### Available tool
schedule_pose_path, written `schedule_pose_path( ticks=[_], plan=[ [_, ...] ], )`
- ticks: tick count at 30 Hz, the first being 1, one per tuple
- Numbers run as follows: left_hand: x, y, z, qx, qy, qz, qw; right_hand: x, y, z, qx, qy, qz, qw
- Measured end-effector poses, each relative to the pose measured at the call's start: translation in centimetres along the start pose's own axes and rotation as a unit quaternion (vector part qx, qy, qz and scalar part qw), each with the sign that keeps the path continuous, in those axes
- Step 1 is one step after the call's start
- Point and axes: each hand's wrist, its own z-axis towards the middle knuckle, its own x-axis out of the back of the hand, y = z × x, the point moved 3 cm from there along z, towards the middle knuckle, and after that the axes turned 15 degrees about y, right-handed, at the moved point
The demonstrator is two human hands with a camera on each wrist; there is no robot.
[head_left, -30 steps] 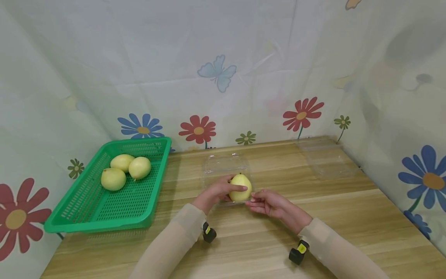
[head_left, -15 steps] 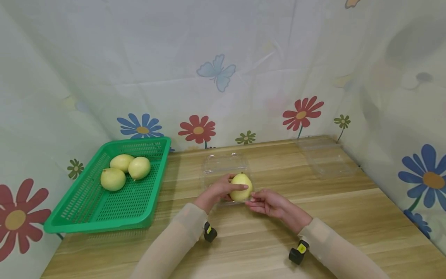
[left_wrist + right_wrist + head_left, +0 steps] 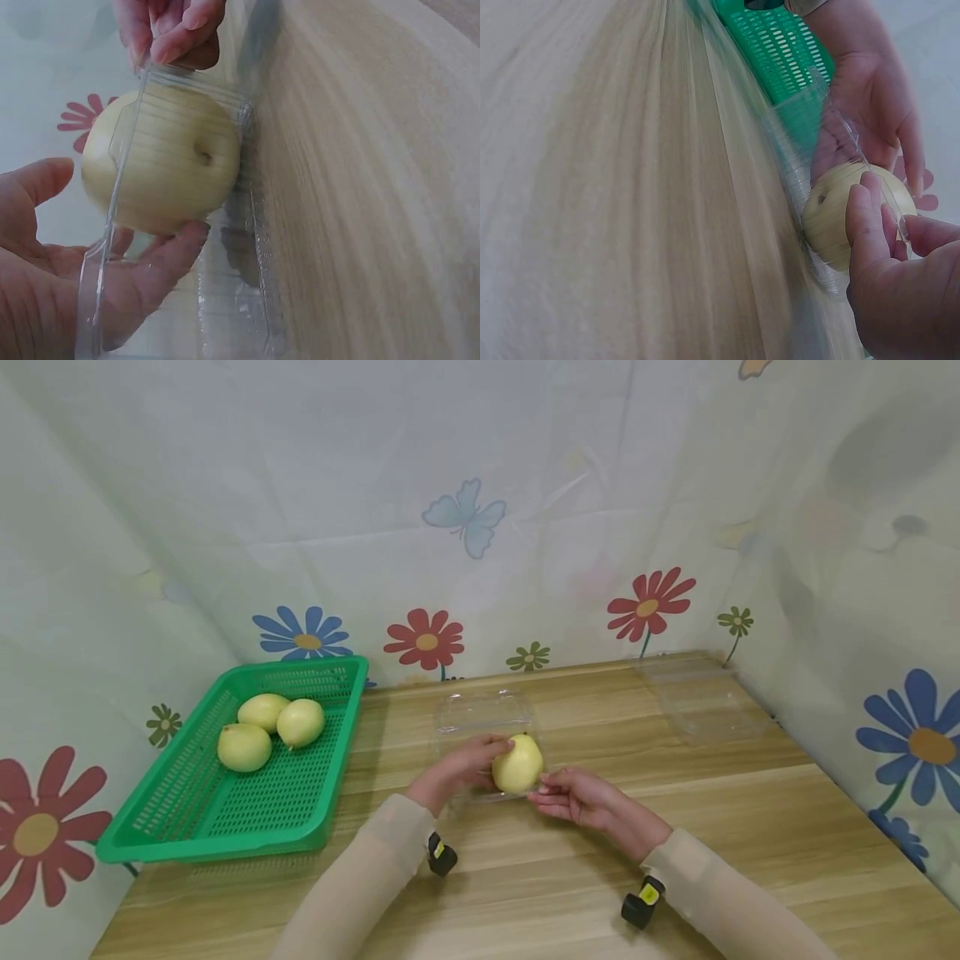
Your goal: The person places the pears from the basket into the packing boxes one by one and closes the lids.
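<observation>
A pale yellow pear (image 3: 518,763) sits in the near right part of a clear plastic clamshell box (image 3: 480,714), whose lid is folded back toward the wall. My left hand (image 3: 462,769) is at the pear's left side. In the left wrist view, its thumb (image 3: 52,178) stands away from the pear while its fingertips (image 3: 193,234) touch or nearly touch the fruit, inside the box wall. My right hand (image 3: 581,800) pinches the box's near right rim between thumb and fingers, as the right wrist view shows.
On the left stands a green plastic basket (image 3: 330,777) with three more pears (image 3: 244,747) in its far half. Another clear plastic box (image 3: 705,702) lies at the table's back right. A flowered cloth (image 3: 525,568) hangs behind the wooden table (image 3: 675,777).
My left thumb has lifted off the front of the pear, and that hand has drawn back slightly left. The pear tilts a little differently. My right hand keeps its place on the rim.
</observation>
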Motion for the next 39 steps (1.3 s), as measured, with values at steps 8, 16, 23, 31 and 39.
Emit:
schedule_pose_path(
  ticks=[8, 16, 23, 31, 39],
  plan=[
    [0.7, 0.8, -0.5, 0.002, -0.002, 0.033, 0.9995, 0.1, 0.1, 0.1, -0.002, -0.001, 0.003, 1.0],
    [1.0, 1.2, -0.4, -0.004, 0.002, 0.069, 0.9976, -0.1, 0.1, 0.1, -0.002, -0.003, 0.005, 1.0],
    [2.1, 2.4, -1.0, -0.029, -0.007, 0.103, 0.9942, 0.0, 0.1, 0.0, 0.002, -0.002, 0.003, 1.0],
    [3.7, 3.9, -1.9, -0.051, -0.007, 0.106, 0.993, 0.1, 0.1, -0.1, 0.003, 0.002, 0.001, 1.0],
    [5.3, 5.7, -2.9, -0.081, 0.014, 0.106, 0.9909, -0.1, 0.1, -0.1, 0.001, 0.002, 0.006, 1.0]
  ],
)
